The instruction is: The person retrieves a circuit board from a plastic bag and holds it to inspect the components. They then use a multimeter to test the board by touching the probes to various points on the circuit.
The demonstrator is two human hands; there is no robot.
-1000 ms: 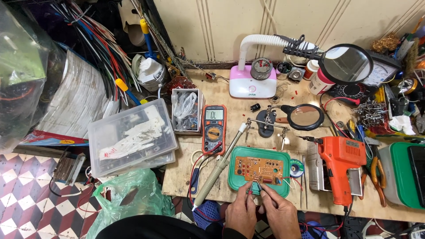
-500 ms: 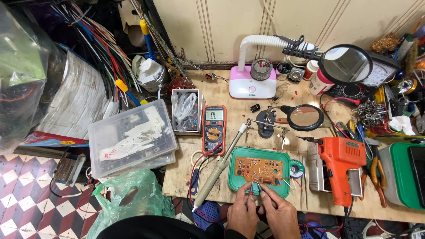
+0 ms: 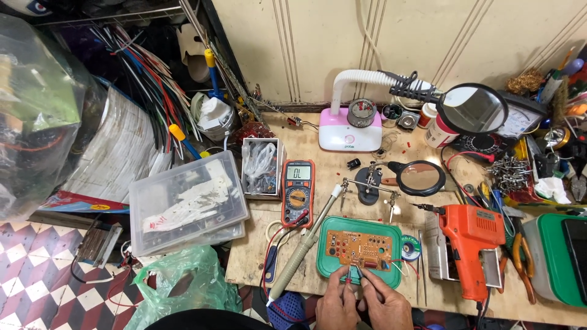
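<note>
where the worktop (image 3: pixel 287 263) meets the person, a circuit board (image 3: pixel 359 249) lies in a green tray (image 3: pixel 391 278); left hand (image 3: pixel 338 304) and right hand (image 3: pixel 382 305) pinch probes at its near edge. light, stiff, fragile; hold by edges.

Worktop (image 3: pixel 318 137): bare unfinished wood, matt, scuffed. Circuit board (image 3: pixel 359 249): matt orange laminate in a glossy green plastic tray (image 3: pixel 327 272). Multimeter (image 3: pixel 298 193): orange rubbery casing. Drill (image 3: pixel 474 244) near right edge: glossy orange plastic. Lamp (image 3: pixel 350 129) at back edge: smooth pink-white plastic, ribbed neck. Storage box (image 3: pixel 186 201) at left edge: clear plastic.
</note>
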